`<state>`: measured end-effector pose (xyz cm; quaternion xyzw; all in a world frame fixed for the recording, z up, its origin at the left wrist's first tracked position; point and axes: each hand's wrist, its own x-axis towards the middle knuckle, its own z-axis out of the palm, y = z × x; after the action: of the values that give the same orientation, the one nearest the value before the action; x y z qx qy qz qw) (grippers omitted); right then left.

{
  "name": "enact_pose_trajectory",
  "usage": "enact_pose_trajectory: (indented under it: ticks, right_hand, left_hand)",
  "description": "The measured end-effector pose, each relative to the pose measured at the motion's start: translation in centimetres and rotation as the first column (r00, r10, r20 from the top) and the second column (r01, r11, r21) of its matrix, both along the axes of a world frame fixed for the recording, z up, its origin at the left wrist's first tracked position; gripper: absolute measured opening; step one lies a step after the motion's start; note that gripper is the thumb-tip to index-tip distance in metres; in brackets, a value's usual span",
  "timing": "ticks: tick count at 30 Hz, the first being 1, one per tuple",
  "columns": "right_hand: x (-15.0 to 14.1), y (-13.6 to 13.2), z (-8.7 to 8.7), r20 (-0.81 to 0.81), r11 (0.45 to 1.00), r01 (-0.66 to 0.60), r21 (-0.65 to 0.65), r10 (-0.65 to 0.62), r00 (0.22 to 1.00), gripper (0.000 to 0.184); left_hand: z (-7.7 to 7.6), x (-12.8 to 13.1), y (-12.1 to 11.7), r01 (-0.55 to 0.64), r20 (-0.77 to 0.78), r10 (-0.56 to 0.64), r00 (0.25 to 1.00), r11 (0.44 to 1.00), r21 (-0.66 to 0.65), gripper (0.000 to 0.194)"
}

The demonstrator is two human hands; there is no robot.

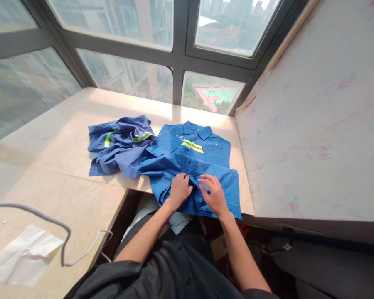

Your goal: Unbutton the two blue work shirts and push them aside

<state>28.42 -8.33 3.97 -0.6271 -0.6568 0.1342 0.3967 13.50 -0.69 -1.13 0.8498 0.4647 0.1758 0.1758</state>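
Observation:
A blue work shirt [205, 158] with yellow-green reflective stripes lies face up on the light stone ledge [62, 137], collar toward the window. My left hand [179, 190] pinches the shirt's front placket near the lower buttons, a ring on one finger. My right hand [213, 193] presses and grips the fabric just to the right of it. The two hands nearly touch over the placket. A second blue shirt [120, 145] lies crumpled to the left, overlapping the first one's sleeve.
Windows with dark frames [177, 54] run behind the ledge. A pale speckled wall [314, 124] rises at the right. A grey cable [62, 232] and a white paper sheet [23, 253] lie on the near left counter.

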Motion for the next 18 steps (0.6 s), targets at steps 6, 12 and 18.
enact_pose_trajectory:
  ticks: [6, 12, 18]
  right_hand:
    - [-1.7, 3.5, -2.4, 0.185, 0.972, -0.166, -0.165, 0.196, 0.963, 0.041]
    - [-0.6, 4.7, -3.8, 0.254, 0.973, -0.112, -0.202, 0.163, 0.954, 0.032]
    - [1.2, 5.0, -3.8, 0.271, 0.982, -0.053, -0.180, 0.101, 0.957, 0.034]
  left_hand:
    - [-1.0, -0.2, 0.4, 0.005, -0.005, -0.005, 1.000, 1.000, -0.027, 0.030]
    - [-1.7, -0.6, 0.7, 0.026, 0.186, -0.001, 0.983, 0.991, -0.130, 0.028]
    - [-1.9, -0.2, 0.7, -0.034, 0.351, 0.098, 0.931, 0.982, -0.186, 0.030]
